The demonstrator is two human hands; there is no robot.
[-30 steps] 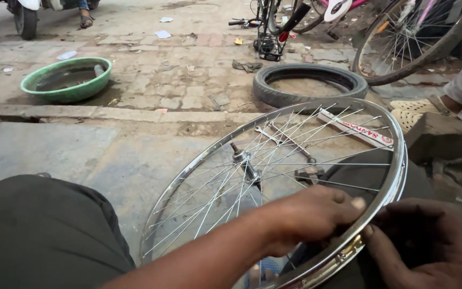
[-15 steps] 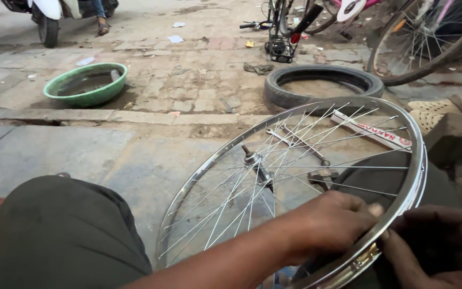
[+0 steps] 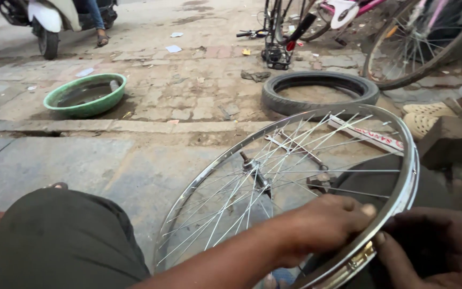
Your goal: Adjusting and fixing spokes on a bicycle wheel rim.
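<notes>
- Bicycle wheel rim (image 3: 408,160): chrome, spoked, no tyre on it. It stands tilted in front of the person, lower edge down by the lap, upper edge leaning away over the pavement.
- Hub (image 3: 252,167): sits at the centre of the spokes, axle end pointing up and to the left.
- Left hand (image 3: 324,225): reaches across the spokes from the left and lies on the near lower part of the rim, fingers curled over it, thumb tip at the rim edge. Grip closed on the rim.
- Right hand (image 3: 434,251): just outside the rim at lower right, fingertips touching the rim's outer edge beside the left thumb. Whether it is pinching something small cannot be told.
- Person's knee (image 3: 65,241) in dark trousers fills the lower left, near the wheel.
- Spanner-like tool (image 3: 295,150): lies on the ground behind the spokes.
- Black tyre (image 3: 319,91): flat on the paving beyond the wheel, well apart from it.
- Green basin (image 3: 85,95): on the paving at upper left, holding dark water.
- Scooter (image 3: 44,18) at top left; parked bicycles (image 3: 423,37) at top right.
- Another person's sandalled foot (image 3: 429,115) at the right edge.
</notes>
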